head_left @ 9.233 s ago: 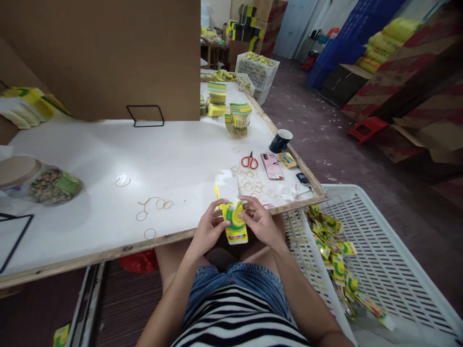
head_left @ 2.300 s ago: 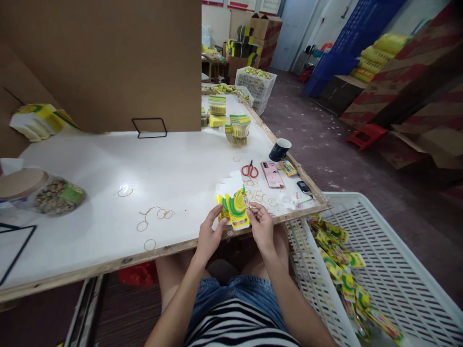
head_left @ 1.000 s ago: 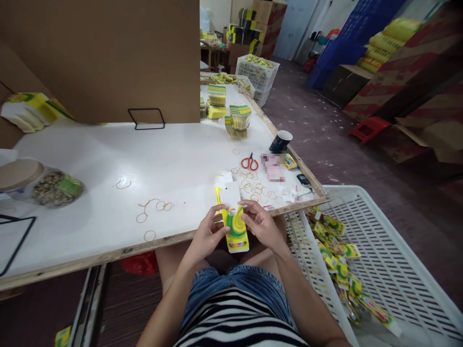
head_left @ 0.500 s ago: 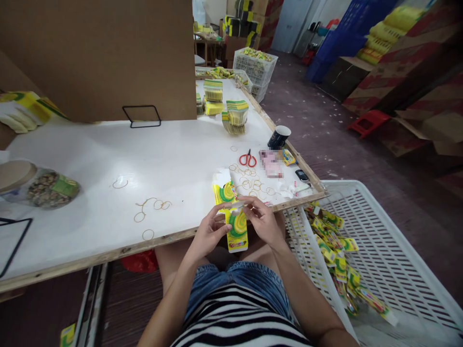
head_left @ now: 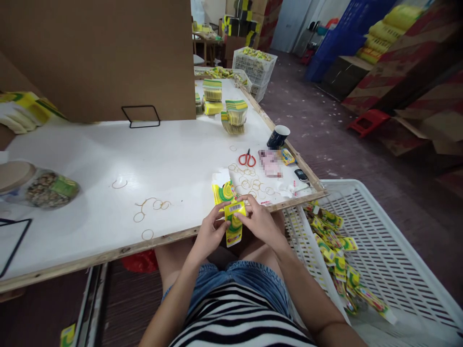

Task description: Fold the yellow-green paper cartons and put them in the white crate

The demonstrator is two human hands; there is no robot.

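Low centre of frame: left hand (head_left: pixel 210 231) and right hand (head_left: pixel 261 220) share one yellow-green card (head_left: pixel 233 224). Card sits between them, tilted, over the lap at the table edge. Left hand half curled, thumb and fingers pinching card's left side. Right hand also half curled, thumb pressed on front near the upper right, fingers at the top edge. Barcode shows on the card's top part; fingertips cover bits of the edges.

Just beyond the hands, a pile of similar cards (head_left: pixel 224 192) lies on the white table (head_left: pixel 181 159), right behind the held card; can't tell if they touch. Lower right: white basket (head_left: pixel 398 255) with yellow packets (head_left: pixel 339 265) inside, near the right forearm.

Beyond right hand, loose rubber bands (head_left: pixel 255 185), then red-handled scissors (head_left: pixel 247 159), pink pixelated item (head_left: pixel 270 164), small black gadget (head_left: pixel 301 174) and dark mug (head_left: pixel 278 137) near the right table edge. More bands left of centre; jar (head_left: pixel 48 187) at far left.

Farther up: bundled card stacks (head_left: pixel 236 113), big cardboard sheet (head_left: pixel 101 58) blocking upper left, red stool (head_left: pixel 369 123) at right, white crate (head_left: pixel 253 70) upper centre.
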